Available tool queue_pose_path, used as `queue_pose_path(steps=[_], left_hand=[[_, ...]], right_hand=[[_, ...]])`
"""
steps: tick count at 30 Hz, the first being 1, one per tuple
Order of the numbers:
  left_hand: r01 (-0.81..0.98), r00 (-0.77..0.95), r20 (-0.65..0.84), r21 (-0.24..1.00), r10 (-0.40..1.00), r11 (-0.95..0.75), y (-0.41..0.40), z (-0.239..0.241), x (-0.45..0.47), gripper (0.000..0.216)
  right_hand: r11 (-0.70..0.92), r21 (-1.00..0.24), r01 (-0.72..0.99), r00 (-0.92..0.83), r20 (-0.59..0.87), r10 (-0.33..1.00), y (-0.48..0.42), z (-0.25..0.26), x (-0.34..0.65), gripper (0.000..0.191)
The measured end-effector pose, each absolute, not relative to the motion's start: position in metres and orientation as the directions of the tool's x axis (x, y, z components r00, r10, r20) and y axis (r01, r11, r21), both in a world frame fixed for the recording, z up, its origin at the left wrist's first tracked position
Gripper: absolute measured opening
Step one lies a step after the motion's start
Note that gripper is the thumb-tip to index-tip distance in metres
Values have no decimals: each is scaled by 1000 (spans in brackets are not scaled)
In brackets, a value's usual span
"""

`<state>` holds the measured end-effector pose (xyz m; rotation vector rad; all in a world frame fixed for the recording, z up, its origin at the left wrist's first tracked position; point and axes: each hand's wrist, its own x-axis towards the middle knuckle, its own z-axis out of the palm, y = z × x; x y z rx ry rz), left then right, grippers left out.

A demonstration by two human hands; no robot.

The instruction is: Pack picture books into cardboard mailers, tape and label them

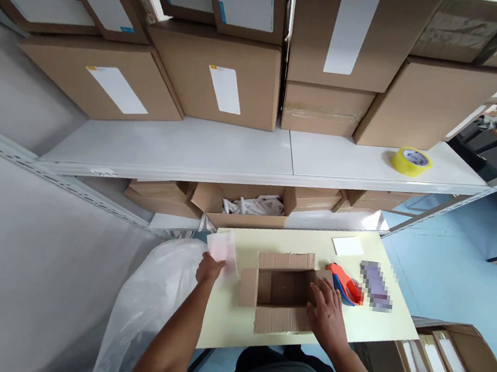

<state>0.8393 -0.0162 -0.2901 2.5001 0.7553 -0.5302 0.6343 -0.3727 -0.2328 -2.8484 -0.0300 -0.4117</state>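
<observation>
An open cardboard box [281, 321] sits on the pale yellow table, its flaps folded outward and nothing visible on its floor. My left hand [210, 267] pinches a thin, pinkish-white sheet or flat packet [223, 250] at the table's left edge; its exact kind is unclear. With fingers spread, my right hand [326, 313] rests over the box's right flap and rim. Just beyond that hand lies a red and blue tape dispenser [345, 284]. A white card or paper [347, 246] lies near the back right corner.
A blurred purple-grey item [375, 286] lies on the table [230, 334]. A large translucent plastic bag [149, 294] stands to the left. Behind is a shelf [217, 146] with cartons and a yellow tape roll [411, 161]. A carton [480, 365] holding several small boxes stands at right.
</observation>
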Motion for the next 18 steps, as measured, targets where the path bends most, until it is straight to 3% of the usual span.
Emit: queue_pose_path(steps=[3,8,15,16,18], left_hand=[[615,770,-496,410,401,-674,-22,-292,834,51],[572,820,-457,668,344,-476,-32,-280,824,43],[324,932,-317,946,177,-10,-33,-191,821,67],[278,951,-273,961,143,-11,-37,-177,818,69],[194,981,-185,964,62,-183,-52,-153,809,67]], right_hand=[[-966,-249,65,963,268,-4,-375,-234,636,44],[-960,-270,74,970,245,6,-378,-234,637,46],[-935,-344,88,975,221,10,-376,-235,640,50],[-935,-344,89,974,225,10,-376,-234,641,50],[-933,-348,89,973,230,7,-375,-234,642,49]])
